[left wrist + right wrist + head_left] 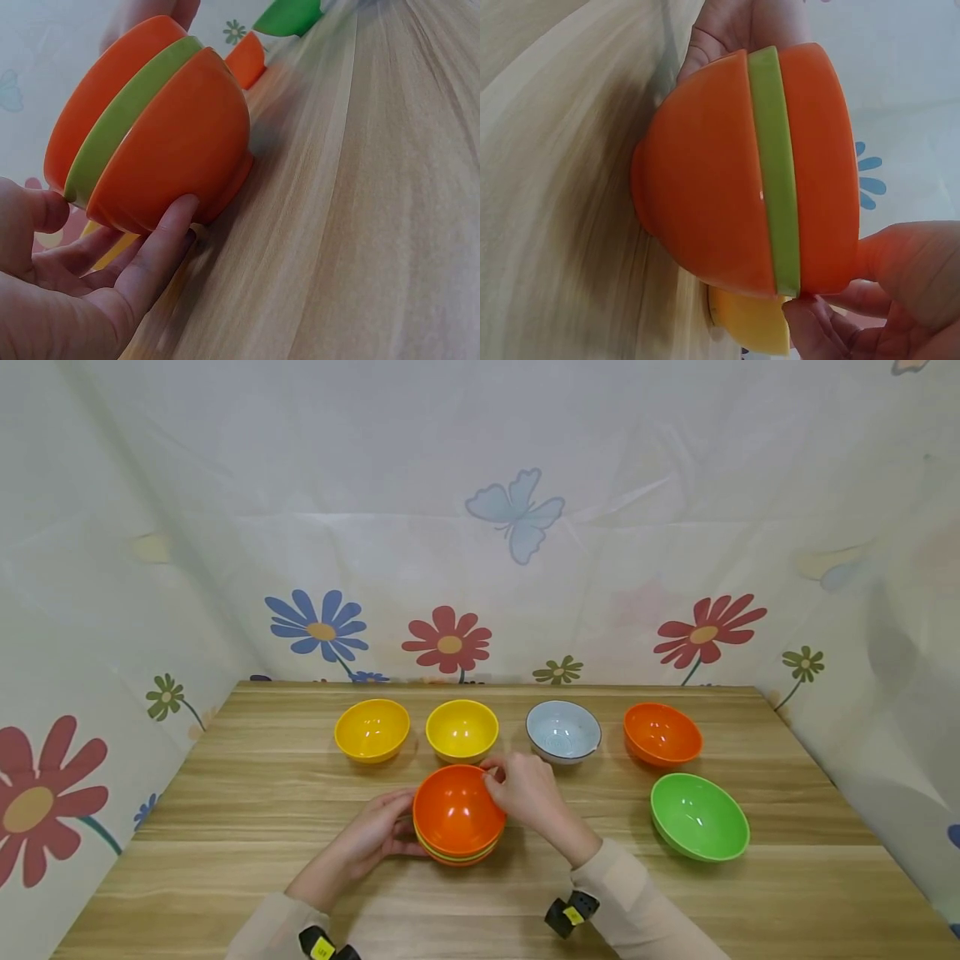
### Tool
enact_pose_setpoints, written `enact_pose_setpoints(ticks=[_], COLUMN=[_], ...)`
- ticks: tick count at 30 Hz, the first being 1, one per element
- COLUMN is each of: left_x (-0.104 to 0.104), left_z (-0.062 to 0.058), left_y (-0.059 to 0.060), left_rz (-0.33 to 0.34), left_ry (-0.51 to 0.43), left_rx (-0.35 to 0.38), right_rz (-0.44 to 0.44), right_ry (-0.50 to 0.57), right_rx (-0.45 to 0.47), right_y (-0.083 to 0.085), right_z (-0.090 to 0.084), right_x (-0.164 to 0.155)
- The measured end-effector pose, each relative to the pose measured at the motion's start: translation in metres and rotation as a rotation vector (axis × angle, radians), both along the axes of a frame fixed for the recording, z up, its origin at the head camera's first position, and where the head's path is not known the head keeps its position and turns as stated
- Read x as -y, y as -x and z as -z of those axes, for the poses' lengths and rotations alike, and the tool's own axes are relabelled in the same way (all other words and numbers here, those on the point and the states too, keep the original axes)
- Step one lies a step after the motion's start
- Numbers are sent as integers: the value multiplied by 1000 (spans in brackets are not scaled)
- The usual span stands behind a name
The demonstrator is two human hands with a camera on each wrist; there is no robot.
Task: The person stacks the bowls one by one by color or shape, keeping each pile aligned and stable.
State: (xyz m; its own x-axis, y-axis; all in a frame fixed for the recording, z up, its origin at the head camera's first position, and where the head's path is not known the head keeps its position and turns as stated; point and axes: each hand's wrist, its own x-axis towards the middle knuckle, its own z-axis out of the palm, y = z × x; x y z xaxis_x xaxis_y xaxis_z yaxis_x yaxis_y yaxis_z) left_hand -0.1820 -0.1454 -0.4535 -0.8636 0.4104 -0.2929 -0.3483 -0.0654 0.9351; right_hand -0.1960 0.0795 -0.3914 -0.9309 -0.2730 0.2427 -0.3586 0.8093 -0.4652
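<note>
Three nested bowls stand on the wooden table in front of me. On top is an orange bowl [459, 810], below it a lime green bowl [777, 172], and at the bottom another orange bowl [705, 180]. My left hand [375, 833] holds the stack from its left side, thumb up near the rims and fingers against the bottom bowl's wall. At the far right of the stack, my right hand [528, 792] pinches the top orange bowl's rim between thumb and fingers. In the right wrist view, a fingertip lies right at the green rim.
Behind the stack runs a row of bowls: an amber yellow bowl [372, 732], a yellow bowl [462, 732], a pale blue bowl [563, 731] and an orange bowl [662, 734]. A bright green bowl [700, 817] sits to the right. A flowered curtain [517, 585] hangs behind the table [225, 810].
</note>
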Motion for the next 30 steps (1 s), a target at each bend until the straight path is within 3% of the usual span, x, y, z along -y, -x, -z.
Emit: enact_pose_setpoints(ticks=[16,24,30], left_x=[1,1,1], left_z=[-1,-1,0], left_y=[-1,-1,-1], left_rz=[8,17,19], left_ry=[2,-1,-5], left_rx=[-3,-11,-8], right_rz=[-81,-166,-177], right_ry=[95,145,113], right_rx=[-11,-83,-166], right_y=[-10,-14,-17], right_z=[2,9,15], right_x=[-14,-28,-38])
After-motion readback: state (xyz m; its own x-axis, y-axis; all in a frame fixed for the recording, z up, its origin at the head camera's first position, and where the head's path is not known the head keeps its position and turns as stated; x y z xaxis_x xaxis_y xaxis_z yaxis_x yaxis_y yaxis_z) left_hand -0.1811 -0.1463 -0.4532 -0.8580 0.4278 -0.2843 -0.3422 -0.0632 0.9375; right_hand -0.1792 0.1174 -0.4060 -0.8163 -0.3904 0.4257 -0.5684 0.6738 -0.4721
